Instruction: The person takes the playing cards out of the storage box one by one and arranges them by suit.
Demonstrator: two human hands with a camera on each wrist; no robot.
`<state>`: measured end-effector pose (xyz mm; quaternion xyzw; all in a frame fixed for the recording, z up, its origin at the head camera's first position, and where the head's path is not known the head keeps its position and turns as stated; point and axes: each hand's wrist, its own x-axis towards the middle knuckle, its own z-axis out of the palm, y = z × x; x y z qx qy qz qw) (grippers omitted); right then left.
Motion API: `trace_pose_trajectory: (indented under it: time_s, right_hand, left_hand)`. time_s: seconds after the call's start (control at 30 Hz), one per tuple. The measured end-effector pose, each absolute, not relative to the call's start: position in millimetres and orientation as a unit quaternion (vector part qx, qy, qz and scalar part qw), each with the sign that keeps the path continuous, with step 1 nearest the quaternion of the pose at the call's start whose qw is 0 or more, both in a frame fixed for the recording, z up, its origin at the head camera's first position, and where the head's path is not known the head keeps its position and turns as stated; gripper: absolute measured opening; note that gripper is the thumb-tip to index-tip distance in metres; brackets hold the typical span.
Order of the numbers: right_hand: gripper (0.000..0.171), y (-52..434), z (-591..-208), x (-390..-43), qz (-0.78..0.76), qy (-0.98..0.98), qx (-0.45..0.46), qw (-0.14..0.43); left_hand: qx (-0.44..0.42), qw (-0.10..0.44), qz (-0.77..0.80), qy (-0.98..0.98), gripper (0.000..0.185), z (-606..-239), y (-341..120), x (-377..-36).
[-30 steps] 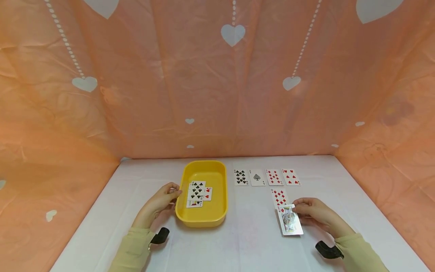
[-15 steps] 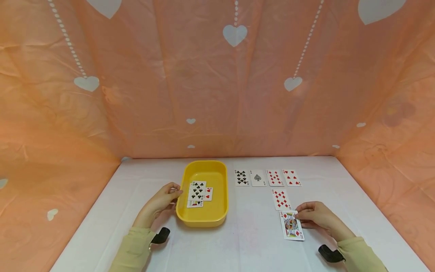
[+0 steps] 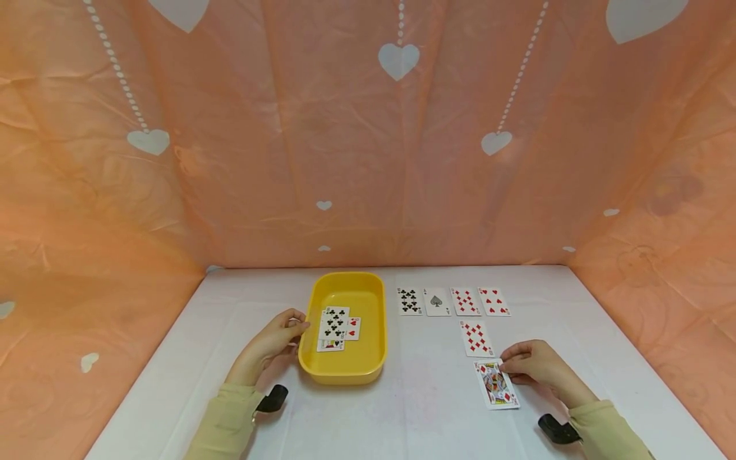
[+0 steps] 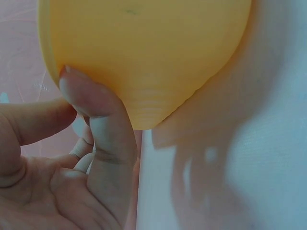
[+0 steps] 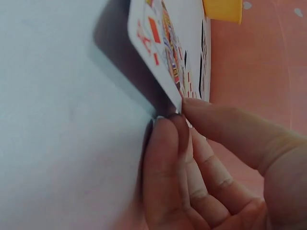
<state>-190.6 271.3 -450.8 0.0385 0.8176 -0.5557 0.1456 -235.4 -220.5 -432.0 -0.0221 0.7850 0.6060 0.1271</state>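
Observation:
At the left side of a yellow plastic tub [image 3: 356, 364], my left hand [image 3: 282, 332] pinches the rim between thumb and fingers. Inside the tub lie several playing cards, a club card [image 3: 333, 321] on top and a heart card [image 3: 353, 328] partly under it. My right hand [image 3: 535, 364] pinches the upper right edge of a king of diamonds [image 3: 496, 384], face up. In the right wrist view the king [image 5: 165, 43] is tilted, its near edge above the cloth with a shadow beneath. Just behind it lies another diamond card [image 3: 476, 338].
Along the back, right of the tub, runs a row of face-up cards: a club card [image 3: 410, 301], an ace of spades [image 3: 437, 301], a diamond card [image 3: 466, 301] and a heart card [image 3: 494, 301]. A white cloth [image 3: 425, 415] covers the table; an orange curtain [image 3: 345, 160] surrounds it.
My right hand has moved the king of diamonds slightly toward me and to the right, off the diamond card that it overlapped. My left hand stays on the tub.

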Motion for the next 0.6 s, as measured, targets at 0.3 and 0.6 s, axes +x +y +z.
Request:
trace_pose_trajectory:
  time_s: [0.3,0.6]
  right_hand:
    - [0.017,269.6,-451.2,-190.2,-0.545,0.825,0.063,0.133]
    - [0.021,271.2,-447.5,-188.0,-0.554,0.82,0.042,0.136]
  left_hand:
    - [-0.022,0.129,0.607,0.784,0.013,-432.9,-221.1,-236.7]
    - [-0.015,0.125,0.604,0.787,0.012,-434.3,-222.6,-237.1]
